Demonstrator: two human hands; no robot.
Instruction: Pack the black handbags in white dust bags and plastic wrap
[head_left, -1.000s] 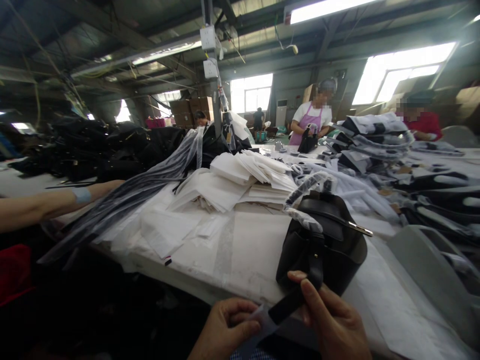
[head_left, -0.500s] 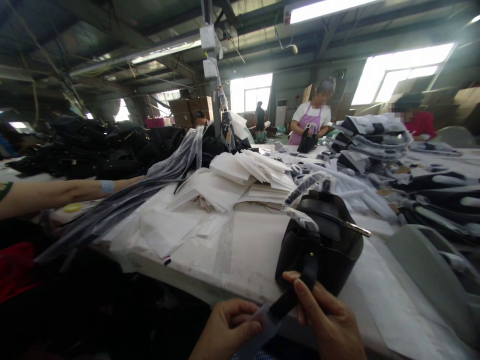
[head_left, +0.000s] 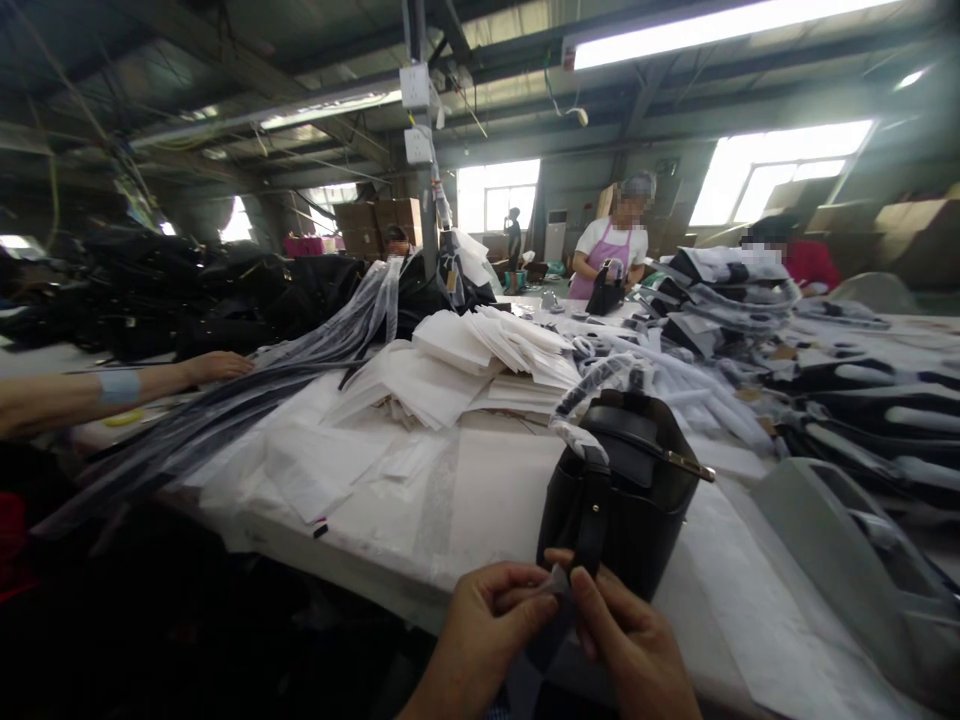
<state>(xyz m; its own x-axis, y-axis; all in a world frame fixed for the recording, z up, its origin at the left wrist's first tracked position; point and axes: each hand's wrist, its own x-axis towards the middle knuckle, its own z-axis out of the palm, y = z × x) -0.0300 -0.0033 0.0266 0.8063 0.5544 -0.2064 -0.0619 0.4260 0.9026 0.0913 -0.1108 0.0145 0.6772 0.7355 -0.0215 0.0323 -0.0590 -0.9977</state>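
One black handbag [head_left: 637, 500] stands upright, its single strap [head_left: 591, 515] running twelve to six o'clock down to the left hand [head_left: 491, 622] and right hand [head_left: 634, 652], both pinching it.

Head view. My left hand [head_left: 491, 625] and my right hand [head_left: 630, 650] meet at the near edge of the table [head_left: 480, 500], fingertips together. My left hand pinches a scrap of clear film [head_left: 559, 582]; my right hand pinches the black strap [head_left: 589, 520] just beside it. The strap runs up to the black bag [head_left: 637, 500], which stands upright on the table's white cover just beyond my hands. Behind the bag lies a fanned stack of white sheets [head_left: 465, 365]. At far left, a co-worker's hand [head_left: 217, 367] rests by a long bundle of film-wrapped straps [head_left: 247, 405]. Across the table, a person in a pink apron [head_left: 611, 250] holds another dark bag [head_left: 604, 292].
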